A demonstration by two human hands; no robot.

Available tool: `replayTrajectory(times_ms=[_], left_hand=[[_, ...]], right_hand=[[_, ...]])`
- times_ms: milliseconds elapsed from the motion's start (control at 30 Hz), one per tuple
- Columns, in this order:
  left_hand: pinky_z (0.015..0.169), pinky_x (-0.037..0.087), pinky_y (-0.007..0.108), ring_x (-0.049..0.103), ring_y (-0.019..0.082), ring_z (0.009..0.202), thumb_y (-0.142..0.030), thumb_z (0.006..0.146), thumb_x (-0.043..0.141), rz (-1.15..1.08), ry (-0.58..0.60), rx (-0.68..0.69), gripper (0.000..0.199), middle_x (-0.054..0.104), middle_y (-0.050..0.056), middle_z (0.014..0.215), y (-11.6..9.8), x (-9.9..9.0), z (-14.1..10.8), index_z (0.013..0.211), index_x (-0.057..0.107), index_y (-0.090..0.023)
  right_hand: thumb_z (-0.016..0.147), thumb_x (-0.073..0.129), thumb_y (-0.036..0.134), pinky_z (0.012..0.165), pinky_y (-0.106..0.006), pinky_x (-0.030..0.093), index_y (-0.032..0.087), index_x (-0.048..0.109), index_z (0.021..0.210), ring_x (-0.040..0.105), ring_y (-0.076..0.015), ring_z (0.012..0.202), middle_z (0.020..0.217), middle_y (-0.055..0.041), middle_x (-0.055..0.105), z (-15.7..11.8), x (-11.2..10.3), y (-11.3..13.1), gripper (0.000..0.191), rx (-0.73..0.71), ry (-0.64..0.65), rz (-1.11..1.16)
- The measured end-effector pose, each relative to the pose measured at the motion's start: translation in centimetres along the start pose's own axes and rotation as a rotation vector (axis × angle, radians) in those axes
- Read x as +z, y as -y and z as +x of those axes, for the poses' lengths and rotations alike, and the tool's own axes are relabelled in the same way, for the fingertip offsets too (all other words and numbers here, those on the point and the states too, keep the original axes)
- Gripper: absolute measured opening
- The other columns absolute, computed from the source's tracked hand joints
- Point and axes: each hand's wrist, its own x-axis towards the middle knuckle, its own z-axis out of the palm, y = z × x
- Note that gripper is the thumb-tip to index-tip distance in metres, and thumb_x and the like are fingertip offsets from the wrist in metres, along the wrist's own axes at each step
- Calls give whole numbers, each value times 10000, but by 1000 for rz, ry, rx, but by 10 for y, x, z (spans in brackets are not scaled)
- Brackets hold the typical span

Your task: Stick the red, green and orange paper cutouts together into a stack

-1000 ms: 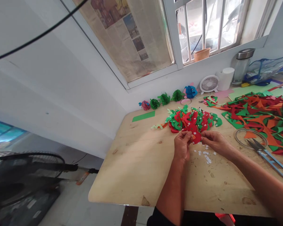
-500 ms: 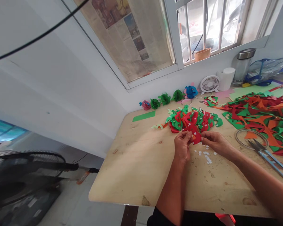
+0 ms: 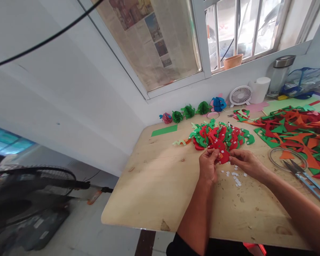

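A red paper cutout (image 3: pixel 224 156) with small white squares on it is held between both hands over the wooden table (image 3: pixel 160 185). My left hand (image 3: pixel 209 165) pinches its left edge. At its right edge, the fingertips of my right hand (image 3: pixel 245 163) are pressed together; whether they also hold a small white square is too small to tell. Just behind the hands lies a pile of red and green paper cutouts (image 3: pixel 236 137), many bearing white squares. Several small white squares (image 3: pixel 238 182) are scattered on the table in front of the hands.
Scissors (image 3: pixel 306 181) and a clear ring (image 3: pixel 273 160) lie at the right, before a heap of paper scraps (image 3: pixel 296 124). Folded paper figures (image 3: pixel 188 111), a small white fan (image 3: pixel 240 96) and a glass bottle (image 3: pixel 279 78) stand along the wall. A green strip (image 3: pixel 164 130) lies back left.
The whole view has shifted slightly, so the table's things appear a little farther right. Both hands stay on the red cutout, with hardly any movement over the table.
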Motion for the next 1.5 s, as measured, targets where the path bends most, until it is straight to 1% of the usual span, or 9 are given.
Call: replayTrajectory(times_ms=[133,333,500,633,800,1067,1200,1500], left_hand=[[575,393,195,492,57,517,-283,538,765,8,-2,-8,248,561,-19,550,0,-1,0,610,586,-128],[578,401,206,500,63,519,-315,491,785,7,-35,-25,293,563,-16,556,-2,1,-1,593,586,-126],[573,405,210,501,66,509,-337,472,791,6,-59,-31,319,567,-16,553,-4,4,-3,587,581,-125],[575,408,201,508,62,511,-305,499,781,-13,-46,-17,284,569,-18,547,-3,4,-3,586,579,-125],[573,410,198,508,60,511,-269,515,773,-41,-35,3,245,571,-21,546,-3,5,-2,591,593,-121],[574,396,203,509,60,507,-243,509,764,-83,-35,12,220,570,-25,541,-1,5,-3,578,592,-123],[564,392,203,511,61,500,-233,505,762,-107,-39,23,217,574,-25,545,-1,7,-3,583,591,-124],[561,400,212,513,65,492,-240,491,764,-135,-85,42,232,585,-17,554,1,9,-4,584,585,-126]], right_hand=[[775,548,449,455,-247,253,197,564,654,362,-101,489,553,31,466,0,0,0,280,-3,2,-17],[785,541,456,463,-242,285,194,583,685,404,-106,511,576,27,501,-2,0,0,283,-27,3,-30],[800,519,461,466,-233,285,185,565,673,382,-95,505,563,35,471,-2,-2,2,307,-34,0,-110],[800,513,470,464,-233,283,186,557,670,370,-95,507,560,34,454,-3,-1,4,316,-42,1,-114],[784,526,492,449,-228,262,188,525,623,342,-90,486,531,41,418,-3,0,6,344,-41,-17,-109],[807,510,477,473,-231,278,182,548,686,360,-96,523,578,34,440,1,-3,-6,321,-43,38,-115],[802,518,473,462,-231,264,185,526,643,347,-95,505,546,40,413,1,-3,-5,328,-47,21,-139],[801,516,482,488,-245,317,187,570,690,425,-116,541,591,15,502,1,-3,-5,319,-54,11,-147]])
